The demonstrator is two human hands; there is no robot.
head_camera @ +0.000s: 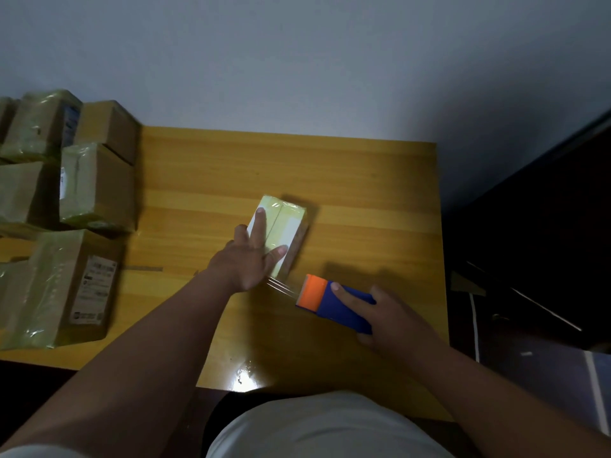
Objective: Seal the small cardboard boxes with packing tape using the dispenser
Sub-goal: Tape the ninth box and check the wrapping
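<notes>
On the table [363, 180], left hand [246, 259] presses box [287, 226] flat-fingered; right hand [386, 322] grips dispenser [334, 302].

A: What is the person wearing?
B: A white top [317, 428], seen at the bottom. A white sleeve edge [36, 452] shows at lower left. Both forearms [139, 342] are bare, without watch or rings.

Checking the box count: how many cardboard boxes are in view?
About 8: one small box mid-table under the left hand; roughly seven stacked at the table's left edge, some cut off by the frame, so more may be hidden.
</notes>
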